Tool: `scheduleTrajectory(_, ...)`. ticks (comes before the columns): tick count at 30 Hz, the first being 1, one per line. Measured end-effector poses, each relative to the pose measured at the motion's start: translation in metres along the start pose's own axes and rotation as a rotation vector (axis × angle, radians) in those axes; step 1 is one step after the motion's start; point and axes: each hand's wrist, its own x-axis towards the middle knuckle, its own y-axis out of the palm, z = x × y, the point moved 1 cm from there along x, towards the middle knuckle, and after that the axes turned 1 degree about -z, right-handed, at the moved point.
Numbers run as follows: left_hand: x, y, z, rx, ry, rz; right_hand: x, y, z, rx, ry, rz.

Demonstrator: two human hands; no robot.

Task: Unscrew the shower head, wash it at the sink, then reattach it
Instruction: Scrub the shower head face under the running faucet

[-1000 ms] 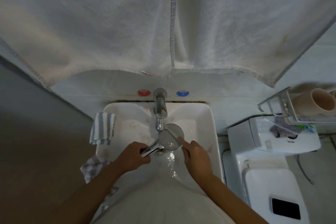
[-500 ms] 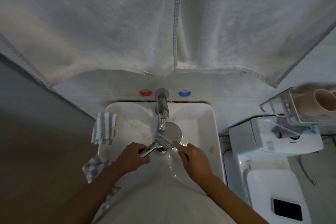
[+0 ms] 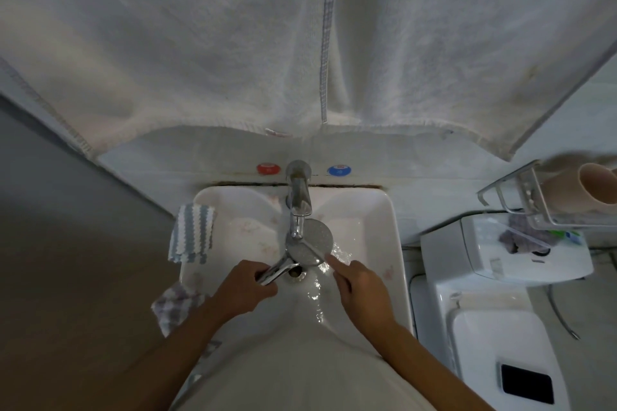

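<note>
The chrome shower head (image 3: 312,238) is held face up over the white sink (image 3: 392,230), right under the spout of the chrome tap (image 3: 298,200). Water runs onto it and splashes into the basin. My left hand (image 3: 245,287) is closed around its handle at the lower left. My right hand (image 3: 359,289) is to the right of the disc, its forefinger stretched out and touching the disc's lower right edge.
A large white towel (image 3: 233,43) hangs above the sink. A striped cloth (image 3: 193,232) lies over the sink's left rim, and a checked cloth (image 3: 175,305) below it. Red and blue tap marks are on the wall. A white toilet (image 3: 494,294) and a wire rack with a cup (image 3: 594,188) stand at the right.
The shower head has shifted slightly up, closer under the spout. My right forefinger has slid along the disc's lower right edge. My left hand keeps its grip on the handle.
</note>
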Motion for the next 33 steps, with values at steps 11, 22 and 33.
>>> scheduleTrajectory(11,0.001,-0.005,-0.008,-0.010,-0.036,-0.016,0.000,-0.004,-0.002,0.024,0.000,-0.016)
scheduleTrajectory(22,0.001,-0.002,-0.007,-0.042,-0.062,-0.036,-0.008,-0.005,0.001,0.054,-0.043,0.059)
scheduleTrajectory(33,-0.003,-0.004,-0.005,-0.050,-0.074,-0.054,-0.012,-0.008,-0.002,0.034,-0.015,0.003)
